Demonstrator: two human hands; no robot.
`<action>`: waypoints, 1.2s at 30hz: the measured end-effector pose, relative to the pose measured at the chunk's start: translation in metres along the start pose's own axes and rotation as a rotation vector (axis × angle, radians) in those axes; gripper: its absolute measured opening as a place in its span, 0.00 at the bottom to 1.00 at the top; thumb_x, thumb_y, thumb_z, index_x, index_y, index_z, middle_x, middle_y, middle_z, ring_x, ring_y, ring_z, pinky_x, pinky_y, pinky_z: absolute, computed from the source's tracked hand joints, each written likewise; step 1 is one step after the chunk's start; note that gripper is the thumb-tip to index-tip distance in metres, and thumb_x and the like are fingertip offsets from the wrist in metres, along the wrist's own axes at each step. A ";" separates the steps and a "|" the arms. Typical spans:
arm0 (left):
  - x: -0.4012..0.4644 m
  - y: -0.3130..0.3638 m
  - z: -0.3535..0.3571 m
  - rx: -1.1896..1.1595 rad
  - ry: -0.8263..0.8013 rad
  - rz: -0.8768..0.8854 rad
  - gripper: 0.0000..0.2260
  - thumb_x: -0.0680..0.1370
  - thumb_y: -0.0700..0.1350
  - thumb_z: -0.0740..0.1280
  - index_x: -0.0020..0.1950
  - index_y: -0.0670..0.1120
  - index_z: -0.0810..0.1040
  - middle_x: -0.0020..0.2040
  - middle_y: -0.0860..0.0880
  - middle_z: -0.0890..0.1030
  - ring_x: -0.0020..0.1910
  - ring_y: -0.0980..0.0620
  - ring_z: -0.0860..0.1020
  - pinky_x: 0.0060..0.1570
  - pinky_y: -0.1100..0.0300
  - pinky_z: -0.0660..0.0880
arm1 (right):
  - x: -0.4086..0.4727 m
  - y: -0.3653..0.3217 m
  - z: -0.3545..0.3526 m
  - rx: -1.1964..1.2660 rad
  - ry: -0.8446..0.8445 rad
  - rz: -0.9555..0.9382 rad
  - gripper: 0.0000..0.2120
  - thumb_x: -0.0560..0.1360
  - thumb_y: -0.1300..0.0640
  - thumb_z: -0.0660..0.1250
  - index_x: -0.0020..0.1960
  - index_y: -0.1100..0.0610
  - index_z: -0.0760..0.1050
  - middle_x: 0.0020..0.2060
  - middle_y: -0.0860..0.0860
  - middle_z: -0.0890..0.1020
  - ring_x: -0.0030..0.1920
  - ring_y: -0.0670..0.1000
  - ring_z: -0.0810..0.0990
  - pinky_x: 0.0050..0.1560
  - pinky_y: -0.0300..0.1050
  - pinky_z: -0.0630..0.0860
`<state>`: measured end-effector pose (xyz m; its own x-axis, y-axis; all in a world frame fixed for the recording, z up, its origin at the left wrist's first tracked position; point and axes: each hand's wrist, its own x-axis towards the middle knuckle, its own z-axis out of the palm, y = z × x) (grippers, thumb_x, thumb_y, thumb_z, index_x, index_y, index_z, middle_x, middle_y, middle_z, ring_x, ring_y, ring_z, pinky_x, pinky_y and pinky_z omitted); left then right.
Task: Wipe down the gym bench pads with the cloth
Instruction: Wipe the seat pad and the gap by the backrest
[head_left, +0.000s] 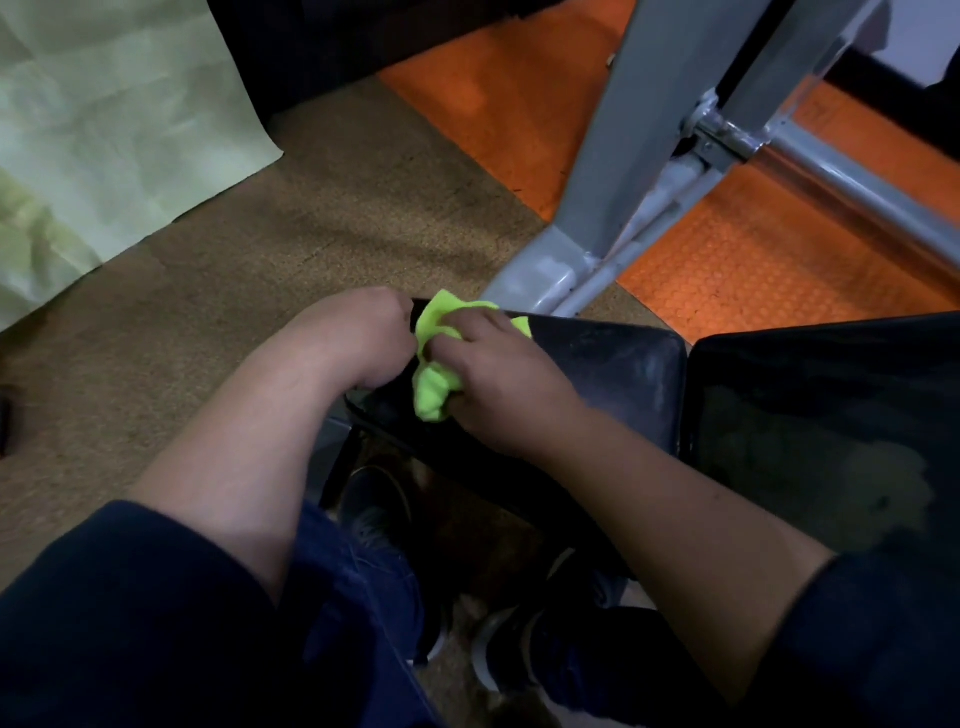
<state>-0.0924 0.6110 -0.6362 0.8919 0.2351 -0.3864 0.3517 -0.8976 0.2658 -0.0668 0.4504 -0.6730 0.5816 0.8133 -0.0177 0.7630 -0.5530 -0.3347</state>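
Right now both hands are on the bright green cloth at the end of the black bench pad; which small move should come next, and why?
Probably sweep the bright green cloth rightward: the right hand already grips it, and the black padded bench seat shows dull smears there.

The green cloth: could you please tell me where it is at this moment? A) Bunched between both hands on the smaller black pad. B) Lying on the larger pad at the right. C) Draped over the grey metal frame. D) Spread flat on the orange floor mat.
A: the green cloth is bunched between the left hand and the right hand, both gripping it on the smaller black pad.
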 end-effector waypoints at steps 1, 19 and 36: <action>0.000 -0.001 0.000 -0.005 -0.002 0.001 0.09 0.77 0.40 0.61 0.38 0.49 0.70 0.45 0.44 0.76 0.44 0.43 0.74 0.34 0.56 0.63 | -0.004 -0.005 0.004 -0.006 -0.017 -0.043 0.21 0.63 0.57 0.69 0.56 0.55 0.77 0.58 0.59 0.76 0.60 0.64 0.72 0.54 0.60 0.75; -0.003 0.003 -0.005 -0.026 0.001 -0.028 0.04 0.78 0.40 0.61 0.46 0.47 0.74 0.45 0.45 0.77 0.47 0.43 0.76 0.38 0.57 0.67 | -0.024 -0.030 0.017 -0.112 -0.032 -0.127 0.21 0.66 0.55 0.71 0.59 0.54 0.77 0.62 0.59 0.74 0.67 0.64 0.67 0.64 0.64 0.68; 0.000 -0.008 -0.006 -0.027 0.024 -0.071 0.06 0.80 0.38 0.59 0.51 0.44 0.75 0.57 0.41 0.80 0.51 0.41 0.76 0.42 0.56 0.67 | -0.020 -0.048 0.022 -0.180 -0.058 -0.092 0.21 0.69 0.55 0.71 0.61 0.52 0.77 0.65 0.59 0.72 0.70 0.64 0.63 0.69 0.67 0.62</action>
<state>-0.0938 0.6205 -0.6335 0.8711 0.3066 -0.3837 0.4212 -0.8682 0.2622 -0.1213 0.4652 -0.6772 0.4941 0.8680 -0.0505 0.8532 -0.4952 -0.1637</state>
